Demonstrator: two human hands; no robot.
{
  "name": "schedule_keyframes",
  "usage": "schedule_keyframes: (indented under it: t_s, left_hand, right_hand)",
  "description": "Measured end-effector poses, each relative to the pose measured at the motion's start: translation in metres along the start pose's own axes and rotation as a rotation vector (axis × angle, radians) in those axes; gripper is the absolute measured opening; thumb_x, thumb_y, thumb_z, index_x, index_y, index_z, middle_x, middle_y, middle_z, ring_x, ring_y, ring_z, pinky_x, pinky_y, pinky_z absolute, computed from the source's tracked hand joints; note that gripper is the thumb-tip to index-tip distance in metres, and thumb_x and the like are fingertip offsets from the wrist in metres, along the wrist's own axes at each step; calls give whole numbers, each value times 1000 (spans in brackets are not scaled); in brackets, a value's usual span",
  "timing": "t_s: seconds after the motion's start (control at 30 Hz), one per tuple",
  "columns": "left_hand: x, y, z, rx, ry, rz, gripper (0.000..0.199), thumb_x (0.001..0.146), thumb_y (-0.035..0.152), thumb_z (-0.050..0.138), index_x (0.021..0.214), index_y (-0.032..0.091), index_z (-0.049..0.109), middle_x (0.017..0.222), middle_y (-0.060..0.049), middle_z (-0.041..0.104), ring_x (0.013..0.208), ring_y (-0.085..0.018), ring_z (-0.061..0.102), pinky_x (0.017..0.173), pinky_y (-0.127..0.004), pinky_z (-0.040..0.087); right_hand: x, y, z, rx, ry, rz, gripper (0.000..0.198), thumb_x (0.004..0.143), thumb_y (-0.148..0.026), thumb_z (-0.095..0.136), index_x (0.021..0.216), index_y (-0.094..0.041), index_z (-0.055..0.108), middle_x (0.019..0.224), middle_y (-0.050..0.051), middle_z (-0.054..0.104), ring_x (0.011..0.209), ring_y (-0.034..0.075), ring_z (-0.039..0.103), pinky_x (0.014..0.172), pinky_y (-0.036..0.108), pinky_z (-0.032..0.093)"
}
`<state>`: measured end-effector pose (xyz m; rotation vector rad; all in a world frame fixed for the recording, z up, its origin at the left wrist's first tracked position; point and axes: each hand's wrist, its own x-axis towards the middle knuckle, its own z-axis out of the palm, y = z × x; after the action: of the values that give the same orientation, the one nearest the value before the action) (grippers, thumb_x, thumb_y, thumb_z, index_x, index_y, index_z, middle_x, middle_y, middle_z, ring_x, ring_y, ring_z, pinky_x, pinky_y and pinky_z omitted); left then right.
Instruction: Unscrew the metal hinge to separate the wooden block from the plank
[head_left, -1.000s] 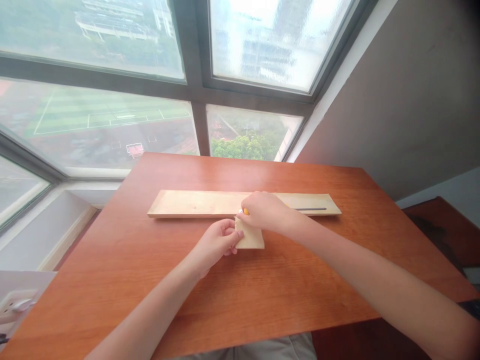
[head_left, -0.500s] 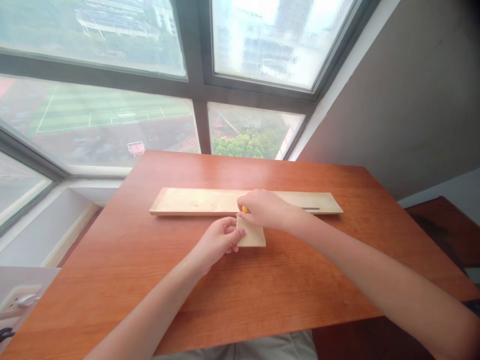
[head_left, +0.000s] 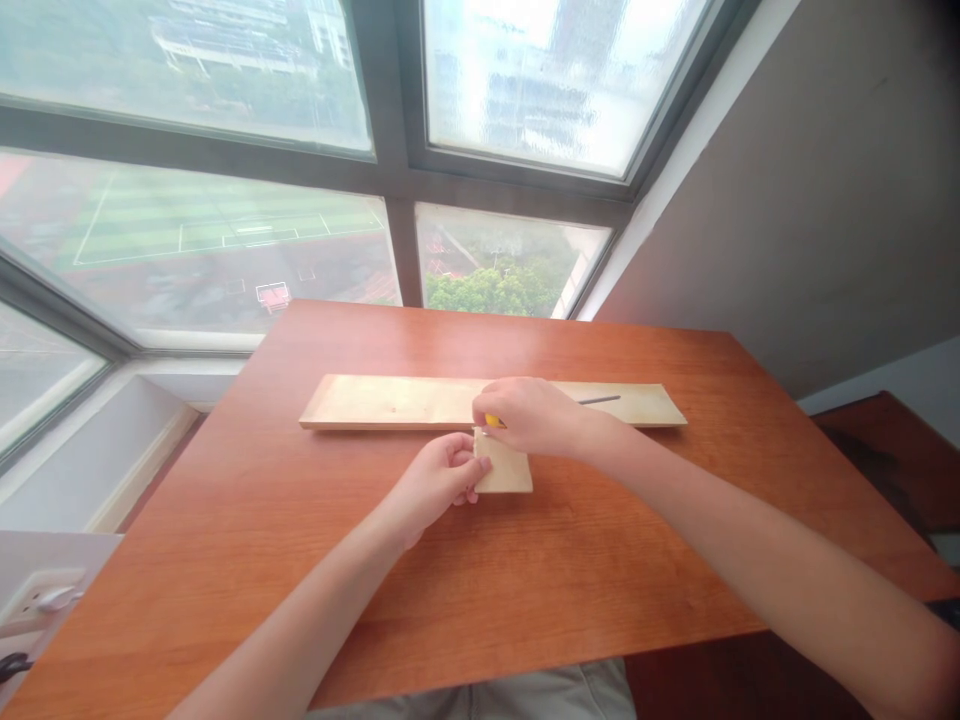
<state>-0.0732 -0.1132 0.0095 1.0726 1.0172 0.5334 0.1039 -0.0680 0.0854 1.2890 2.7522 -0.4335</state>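
My left hand [head_left: 439,480] pinches the left edge of a small flat piece of pale wood [head_left: 506,475], thumb on top and fingers curled beneath. Just above that piece, my right hand [head_left: 525,412] is closed around a thin tool with a yellow handle [head_left: 492,420]. Its slim dark shaft [head_left: 601,400] sticks out to the right behind the hand; the middle is hidden, so its exact kind is unclear. Behind both hands a long pale wooden board [head_left: 390,402] lies across the table, its centre covered by my right hand.
The reddish-brown wooden table [head_left: 360,610] runs up to the windows. A grey window frame [head_left: 394,180] stands beyond the far edge. At lower left a wall socket [head_left: 45,600] holds a plug. Another brown surface [head_left: 892,460] is at the right.
The tool's dark shaft has shifted left and up, and it now slants upward to the right. My right hand has turned slightly; my left hand and the wood piece barely moved.
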Motion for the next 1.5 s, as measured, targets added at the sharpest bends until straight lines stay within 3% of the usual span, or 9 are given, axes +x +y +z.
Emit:
schedule_keyframes:
  t_s: [0.17,0.27,0.33,0.47,0.7,0.83,1.2,1.4,1.5]
  left_hand:
    - [0,0,0,-6,6,-3,36,78,44,73,94,16,59,64,3,57,54,-10,53,49,-20,32]
    - [1,-1,0,-4,2,9,36,79,45,72,95,15,59,64,3,57,54,-10,53,49,-20,32]
    - [1,-2,0,-1,6,10,36,78,45,73,94,16,59,63,3,57,54,-10,54,49,-20,32]
    - [1,-2,0,0,17,3,36,77,45,74,91,16,58,63,3,57,54,-10,54,49,-20,32]
    - [-1,1,1,-1,18,-2,36,78,45,73,93,16,58,63,4,57,54,-10,53,50,-20,32]
    - [-1,0,1,-15,16,-8,39,76,48,74,93,16,58,67,2,59,54,-10,53,49,-20,31]
    - [-1,0,0,10,-1,-4,37,81,46,70,98,14,59,70,2,59,56,-9,53,52,-20,33]
    - [-2,2,1,1,-1,-2,38,81,45,71,99,15,58,70,2,58,56,-8,52,52,-20,33]
    - [-3,1,0,3,-6,0,37,81,45,71,98,15,57,70,3,58,57,-8,52,51,-19,32]
  right_hand:
    - [3,-5,-3,-26,4,88,17,92,-27,56,98,-21,71,100,5,74,89,18,65,61,26,33]
    - [4,-8,-4,-65,-7,219,39,96,-45,49,86,-16,73,84,12,74,75,22,64,56,29,31]
    - [4,-9,-4,-82,-35,254,41,95,-43,49,80,-15,74,77,13,73,69,22,64,54,30,31]
    - [4,-11,-7,-85,-65,229,30,93,-30,51,82,-18,75,80,10,74,70,20,64,55,29,31]
    - [5,-13,-11,-54,-32,191,25,93,-32,52,88,-20,74,80,5,74,74,17,64,54,26,30]
    - [6,-11,-11,-70,-46,170,16,88,-23,57,88,-20,73,83,6,74,76,18,64,53,27,27]
    - [0,-8,-6,-83,-35,47,19,82,-9,58,91,-22,69,97,3,73,83,17,62,53,27,24]
    - [-4,-4,0,-47,0,2,18,85,-11,57,93,-23,68,103,0,70,91,14,61,57,25,29]
    - [-5,-6,2,-37,30,70,17,92,-24,55,103,-22,68,109,3,70,88,14,63,62,24,35]
